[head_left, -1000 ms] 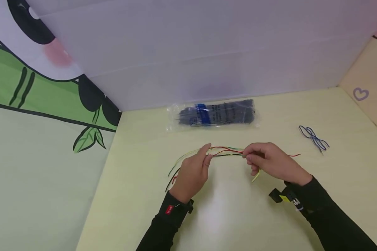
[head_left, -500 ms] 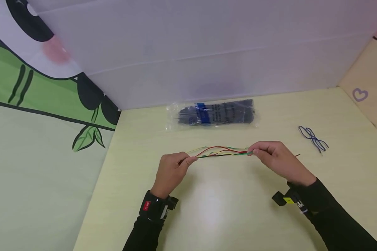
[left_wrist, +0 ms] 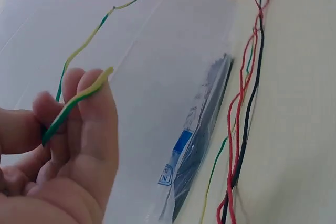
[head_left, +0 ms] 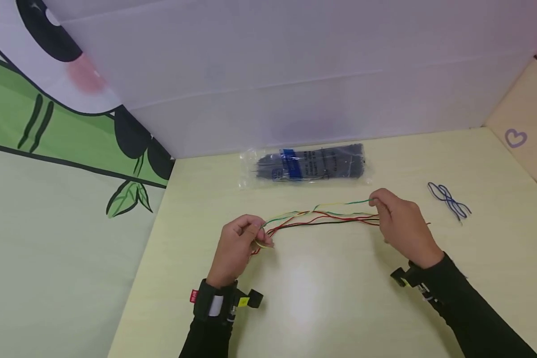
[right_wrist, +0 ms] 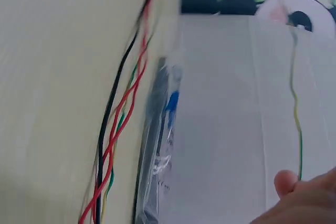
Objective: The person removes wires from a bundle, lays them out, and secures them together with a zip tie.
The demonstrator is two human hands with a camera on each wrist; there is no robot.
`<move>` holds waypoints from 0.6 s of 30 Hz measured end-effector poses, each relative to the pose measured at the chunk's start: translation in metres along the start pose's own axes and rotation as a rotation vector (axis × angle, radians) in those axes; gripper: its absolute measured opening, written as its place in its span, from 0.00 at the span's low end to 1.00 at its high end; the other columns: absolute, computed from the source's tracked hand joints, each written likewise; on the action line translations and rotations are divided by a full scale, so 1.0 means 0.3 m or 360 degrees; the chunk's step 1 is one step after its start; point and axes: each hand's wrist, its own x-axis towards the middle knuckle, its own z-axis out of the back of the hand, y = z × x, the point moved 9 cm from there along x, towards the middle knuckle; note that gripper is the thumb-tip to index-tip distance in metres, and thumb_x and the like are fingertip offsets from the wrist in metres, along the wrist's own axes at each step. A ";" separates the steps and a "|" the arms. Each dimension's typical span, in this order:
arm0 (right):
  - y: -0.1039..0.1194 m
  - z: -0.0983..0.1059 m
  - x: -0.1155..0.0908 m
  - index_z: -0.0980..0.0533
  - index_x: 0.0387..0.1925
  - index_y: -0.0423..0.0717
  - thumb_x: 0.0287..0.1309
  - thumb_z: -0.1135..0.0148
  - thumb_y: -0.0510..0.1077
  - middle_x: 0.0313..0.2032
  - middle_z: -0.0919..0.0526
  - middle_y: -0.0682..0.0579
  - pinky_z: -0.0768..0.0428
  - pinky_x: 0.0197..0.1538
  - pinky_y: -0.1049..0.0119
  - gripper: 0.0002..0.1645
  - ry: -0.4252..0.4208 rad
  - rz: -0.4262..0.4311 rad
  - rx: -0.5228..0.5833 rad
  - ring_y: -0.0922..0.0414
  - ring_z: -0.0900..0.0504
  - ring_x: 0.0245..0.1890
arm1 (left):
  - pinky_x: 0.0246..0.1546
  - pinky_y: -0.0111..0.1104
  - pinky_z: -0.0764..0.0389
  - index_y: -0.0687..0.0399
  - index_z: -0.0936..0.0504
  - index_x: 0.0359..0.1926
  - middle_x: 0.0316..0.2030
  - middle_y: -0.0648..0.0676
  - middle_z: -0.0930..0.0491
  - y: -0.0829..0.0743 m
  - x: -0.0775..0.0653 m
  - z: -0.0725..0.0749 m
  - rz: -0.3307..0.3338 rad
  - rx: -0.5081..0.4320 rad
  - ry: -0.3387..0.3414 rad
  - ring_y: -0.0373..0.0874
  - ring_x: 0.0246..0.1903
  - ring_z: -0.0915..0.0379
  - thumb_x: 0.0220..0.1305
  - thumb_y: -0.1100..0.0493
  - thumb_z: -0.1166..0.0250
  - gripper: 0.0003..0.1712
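Note:
A yellow-and-green wire (head_left: 331, 204) spans the gap between the hands, raised off the tabletop. My left hand (head_left: 234, 248) pinches it near one end; in the left wrist view the short wire tip (left_wrist: 79, 100) sticks out across the fingers. My right hand (head_left: 404, 228) pinches the same wire farther along, between thumb and fingertip (right_wrist: 286, 182). Below it lie loose red wires (left_wrist: 241, 103), a black wire (left_wrist: 259, 72) and another yellow-green wire (right_wrist: 112, 178), running lengthwise on the table. Parts of these wires are hidden behind both hands in the head view.
A clear plastic bag of dark grey thin strips (head_left: 326, 163) with a blue label lies at the back, by the pale wall. To the right is a small blue-and-white wire coil (head_left: 449, 201). The table (head_left: 322, 308) meets a printed panel (head_left: 71, 129) at left.
Both hands first held the wire bundle. The left hand moved left and turned; the right rose slightly away. One yellow-green wire now lifts above the rest, which lie lower.

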 end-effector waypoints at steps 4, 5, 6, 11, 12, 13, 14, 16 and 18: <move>-0.054 0.001 -0.010 0.22 0.45 0.49 0.75 0.53 0.45 0.27 0.26 0.52 0.37 0.26 0.64 0.12 0.0139 -0.0237 0.0410 0.59 0.40 0.16 | 0.25 0.26 0.23 0.63 0.25 0.49 0.23 0.49 0.33 -0.012 -0.001 -0.004 -0.0051 -0.0453 0.0060 0.36 0.18 0.32 0.73 0.55 0.44 0.14; -0.065 0.007 -0.013 0.21 0.44 0.49 0.74 0.51 0.46 0.27 0.27 0.53 0.36 0.27 0.64 0.12 0.0136 -0.0266 0.0460 0.58 0.38 0.17 | 0.21 0.25 0.25 0.62 0.24 0.48 0.22 0.49 0.34 -0.015 0.000 0.003 -0.0079 -0.0395 0.0034 0.36 0.16 0.37 0.72 0.53 0.43 0.16; -0.075 0.015 -0.016 0.20 0.43 0.48 0.73 0.48 0.45 0.26 0.26 0.53 0.35 0.26 0.64 0.12 0.0115 -0.0275 0.0482 0.57 0.38 0.17 | 0.16 0.25 0.31 0.59 0.21 0.47 0.21 0.48 0.33 -0.014 0.000 0.012 -0.0100 -0.0256 -0.0009 0.36 0.14 0.41 0.71 0.50 0.41 0.16; -0.115 0.064 -0.035 0.16 0.41 0.42 0.67 0.42 0.39 0.30 0.17 0.53 0.34 0.26 0.71 0.09 -0.0114 -0.0200 0.0299 0.63 0.33 0.19 | 0.17 0.28 0.30 0.48 0.13 0.39 0.21 0.47 0.22 -0.036 -0.004 -0.006 -0.0438 0.1068 -0.0098 0.36 0.18 0.33 0.67 0.53 0.36 0.07; -0.119 0.069 -0.039 0.16 0.40 0.41 0.67 0.42 0.38 0.30 0.17 0.52 0.34 0.26 0.72 0.09 -0.0160 -0.0176 0.0249 0.65 0.33 0.19 | 0.21 0.28 0.27 0.49 0.13 0.40 0.23 0.47 0.20 -0.043 -0.008 -0.024 -0.0556 0.1308 -0.0085 0.37 0.21 0.30 0.66 0.57 0.34 0.06; -0.120 0.073 -0.042 0.16 0.40 0.41 0.66 0.41 0.37 0.28 0.16 0.50 0.35 0.26 0.74 0.09 -0.0199 -0.0142 0.0203 0.66 0.34 0.18 | 0.26 0.28 0.24 0.50 0.13 0.41 0.24 0.47 0.19 -0.051 -0.013 -0.045 -0.0678 0.1525 -0.0072 0.38 0.25 0.28 0.64 0.60 0.33 0.06; -0.118 0.074 -0.044 0.16 0.40 0.40 0.65 0.41 0.36 0.26 0.17 0.49 0.35 0.25 0.74 0.08 -0.0232 -0.0103 0.0152 0.66 0.35 0.16 | 0.29 0.29 0.22 0.51 0.13 0.43 0.26 0.48 0.17 -0.054 -0.018 -0.062 -0.0781 0.1713 -0.0063 0.38 0.27 0.27 0.61 0.64 0.32 0.09; -0.109 0.077 -0.049 0.16 0.39 0.41 0.63 0.39 0.35 0.21 0.19 0.51 0.37 0.23 0.75 0.07 -0.0294 -0.0015 0.0037 0.68 0.37 0.15 | 0.33 0.29 0.19 0.52 0.14 0.45 0.28 0.48 0.16 -0.057 -0.023 -0.085 -0.0923 0.2004 -0.0072 0.39 0.30 0.24 0.57 0.67 0.29 0.14; -0.095 0.081 -0.058 0.16 0.37 0.43 0.60 0.38 0.34 0.18 0.22 0.54 0.40 0.22 0.76 0.06 -0.0348 0.0066 -0.0083 0.71 0.39 0.14 | 0.32 0.30 0.18 0.54 0.15 0.46 0.29 0.50 0.15 -0.055 -0.015 -0.089 -0.0960 0.2184 -0.0097 0.40 0.30 0.21 0.55 0.69 0.29 0.17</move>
